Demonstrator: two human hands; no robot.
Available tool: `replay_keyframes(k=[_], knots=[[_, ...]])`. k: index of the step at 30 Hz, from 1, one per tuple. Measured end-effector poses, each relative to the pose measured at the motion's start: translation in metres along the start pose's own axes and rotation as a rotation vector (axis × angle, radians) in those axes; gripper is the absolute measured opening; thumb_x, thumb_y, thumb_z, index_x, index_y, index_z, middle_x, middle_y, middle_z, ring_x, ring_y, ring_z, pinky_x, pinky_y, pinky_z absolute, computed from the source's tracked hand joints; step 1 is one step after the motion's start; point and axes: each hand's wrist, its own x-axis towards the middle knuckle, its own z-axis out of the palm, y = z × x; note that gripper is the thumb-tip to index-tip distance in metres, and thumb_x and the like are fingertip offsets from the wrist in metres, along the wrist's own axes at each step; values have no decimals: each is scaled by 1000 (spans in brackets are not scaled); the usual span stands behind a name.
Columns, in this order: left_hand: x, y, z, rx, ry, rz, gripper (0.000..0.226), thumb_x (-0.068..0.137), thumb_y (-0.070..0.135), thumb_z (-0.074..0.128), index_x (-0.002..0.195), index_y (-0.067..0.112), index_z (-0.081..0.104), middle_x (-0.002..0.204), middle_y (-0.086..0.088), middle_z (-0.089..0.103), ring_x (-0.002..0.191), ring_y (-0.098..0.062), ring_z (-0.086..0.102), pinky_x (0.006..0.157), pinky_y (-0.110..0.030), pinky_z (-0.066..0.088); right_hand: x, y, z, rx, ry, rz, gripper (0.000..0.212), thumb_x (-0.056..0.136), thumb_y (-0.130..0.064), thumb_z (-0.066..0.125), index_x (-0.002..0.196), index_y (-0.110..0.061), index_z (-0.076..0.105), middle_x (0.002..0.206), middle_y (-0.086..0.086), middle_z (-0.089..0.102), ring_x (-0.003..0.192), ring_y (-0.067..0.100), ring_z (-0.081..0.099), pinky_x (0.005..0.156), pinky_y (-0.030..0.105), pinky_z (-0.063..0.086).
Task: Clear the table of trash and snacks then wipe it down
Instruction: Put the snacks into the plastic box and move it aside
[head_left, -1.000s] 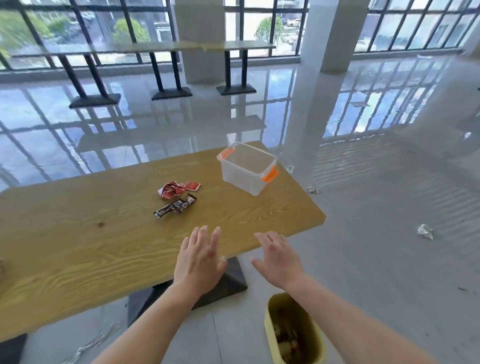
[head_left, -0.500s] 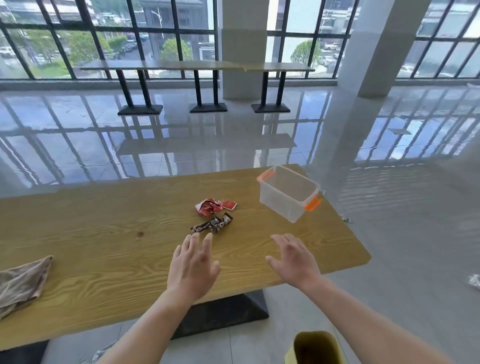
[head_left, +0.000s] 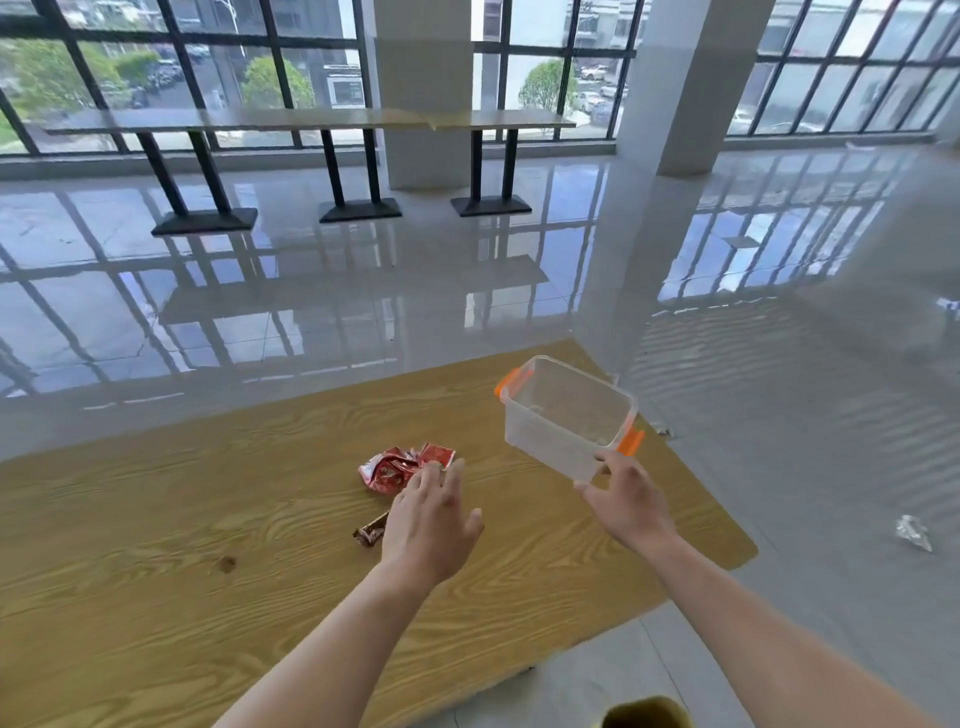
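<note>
Now 1 red wrapper (head_left: 396, 467), 1 brown wrapper (head_left: 370, 533), 1 clr box (head_left: 550, 441).

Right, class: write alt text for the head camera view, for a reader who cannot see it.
A person's left hand hovers open over a red wrapper and a brown wrapper on a wooden table, while the right hand reaches the near corner of a clear plastic box with orange clips. A glossy floor and tall windows lie beyond.
</note>
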Motion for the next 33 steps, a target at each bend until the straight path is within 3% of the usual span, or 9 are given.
replay_keyframes(k=[5, 9, 13, 16, 22, 24, 29, 33], knots=[[78, 32, 13, -166, -66, -58, 65, 95, 48, 52, 150, 19, 33, 145, -7, 45, 131, -27, 48, 98, -39, 43, 64, 21, -3, 38, 30, 117, 56, 86, -37, 70, 134, -14, 52, 125, 11, 59, 110, 31, 58, 83, 35, 44], [142, 53, 22, -203, -74, -102, 60, 95, 44, 53, 147, 18, 38, 137, -8, 49, 122, -29, 53, 91, -38, 43, 113, 39, -2, 34, 59, 159, 58, 90, -39, 66, 138, -13, 48, 134, 13, 52, 117, 33, 56, 90, 41, 45], [190, 64, 33, -123, -57, -82, 47, 94, 38, 52, 137, 19, 45, 127, -7, 54, 113, -27, 55, 85, -37, 47, 149, 51, 1, 3, 73, 192, 61, 89, -36, 66, 141, -12, 44, 141, 9, 46, 117, 32, 57, 81, 40, 46], [214, 67, 42, -83, -86, -114, 42, 94, 35, 51, 131, 18, 44, 124, -7, 53, 110, -27, 54, 79, -36, 45, 167, 56, 3, -40, 44, 179, 62, 88, -35, 66, 141, -14, 41, 139, 6, 42, 116, 29, 56, 83, 40, 51], [243, 66, 60, -104, -168, -191, 59, 93, 30, 52, 146, 14, 30, 130, -11, 51, 113, -30, 55, 83, -38, 45, 185, 65, 10, -73, 7, 191, 75, 87, -32, 70, 147, -12, 29, 144, 9, 36, 124, 31, 49, 93, 43, 50], [250, 65, 63, -144, -201, -208, 61, 95, 27, 50, 150, 12, 28, 131, -12, 52, 109, -29, 56, 80, -36, 44, 189, 68, 14, -58, 1, 220, 79, 87, -30, 70, 149, -10, 26, 145, 12, 37, 125, 32, 48, 95, 42, 49], [259, 64, 69, -261, -205, -258, 46, 92, 18, 53, 136, 10, 43, 112, -4, 43, 78, -17, 50, 63, -26, 38, 196, 70, 20, 0, 13, 253, 78, 88, -20, 68, 151, -8, 24, 146, 14, 46, 128, 30, 51, 96, 41, 47], [258, 60, 66, -382, -148, -337, 49, 89, 13, 60, 135, 7, 47, 119, -4, 43, 87, -21, 51, 72, -30, 40, 198, 64, 18, 62, 63, 247, 76, 84, -13, 70, 149, -10, 32, 141, 12, 53, 129, 29, 51, 99, 42, 47]])
